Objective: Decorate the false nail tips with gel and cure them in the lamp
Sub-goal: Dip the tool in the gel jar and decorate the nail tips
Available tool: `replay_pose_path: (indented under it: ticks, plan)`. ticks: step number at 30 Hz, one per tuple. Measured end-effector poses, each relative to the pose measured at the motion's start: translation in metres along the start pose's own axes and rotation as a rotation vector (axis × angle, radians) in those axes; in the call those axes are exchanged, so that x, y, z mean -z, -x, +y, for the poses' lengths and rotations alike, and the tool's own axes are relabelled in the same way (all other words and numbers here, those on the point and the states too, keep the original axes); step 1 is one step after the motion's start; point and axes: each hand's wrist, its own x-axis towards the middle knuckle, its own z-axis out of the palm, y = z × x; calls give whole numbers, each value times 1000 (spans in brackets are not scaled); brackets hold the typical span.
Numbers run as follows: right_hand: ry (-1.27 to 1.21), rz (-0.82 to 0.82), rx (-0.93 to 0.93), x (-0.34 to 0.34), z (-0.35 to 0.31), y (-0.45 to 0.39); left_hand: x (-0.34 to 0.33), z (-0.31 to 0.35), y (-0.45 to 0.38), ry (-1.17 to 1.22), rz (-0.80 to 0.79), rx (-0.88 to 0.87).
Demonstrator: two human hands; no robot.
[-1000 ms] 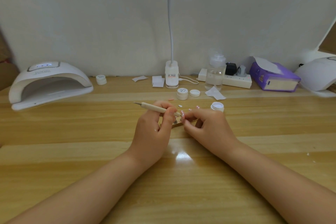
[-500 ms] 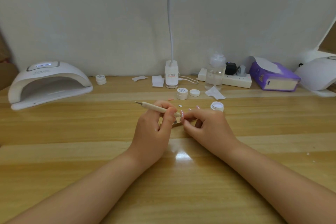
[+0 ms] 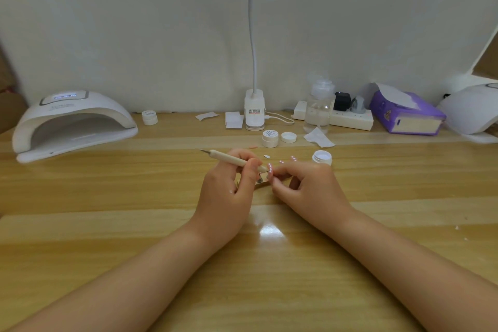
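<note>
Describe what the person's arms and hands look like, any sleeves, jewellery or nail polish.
Both forearms are bare up to the bottom edge of the picture: no sleeves, watch or bracelets show. The left hand and right hand wear no gloves, and no rings can be seen. The right hand's fingernails are pink with small white dots. The left hand's nails are mostly hidden, so any polish there cannot be told.

— What is seen carrying everything?
— A light wood-grain tabletop (image 3: 107,224) is seen, with a glare spot near its middle.
— What is laid along the back?
— A white curing lamp (image 3: 72,124) is set at the far left, a small white jar (image 3: 149,117) just beside it. A desk lamp base (image 3: 254,113), a clear bottle (image 3: 319,110), a power strip (image 3: 347,118) and a purple tissue box (image 3: 407,113) are lined up rightward.
— And nearer?
— A closed jar (image 3: 270,138), a loose lid (image 3: 289,137), an open jar (image 3: 322,157) and paper scraps (image 3: 319,138) are found.
</note>
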Motion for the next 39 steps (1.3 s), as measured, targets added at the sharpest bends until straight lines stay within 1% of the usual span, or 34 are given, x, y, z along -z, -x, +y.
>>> replay_pose_path:
  ticks: [11, 16, 20, 25, 28, 32, 39]
  plan:
    - [-14, 4, 4, 0, -1, 0, 0, 1, 0, 22, 2, 9]
    - [1, 2, -9, 0, 0, 0, 2, 2, -1, 80, 110, 9]
    - [-11, 9, -41, 1, 0, 0, 3, -3, -4, 141, 207, 93]
    - [-126, 53, -75, 3, -13, -3, 3, -6, -6, 173, 259, 159]
    - [-146, 1, -68, -5, -27, -2, 3, -8, -7, 169, 284, 186]
    - [-62, -9, -40, -21, -37, -2, 3, -9, -8, 189, 301, 227]
    - [67, -65, -81, -27, -29, -3, 2, -8, -8, 194, 295, 232]
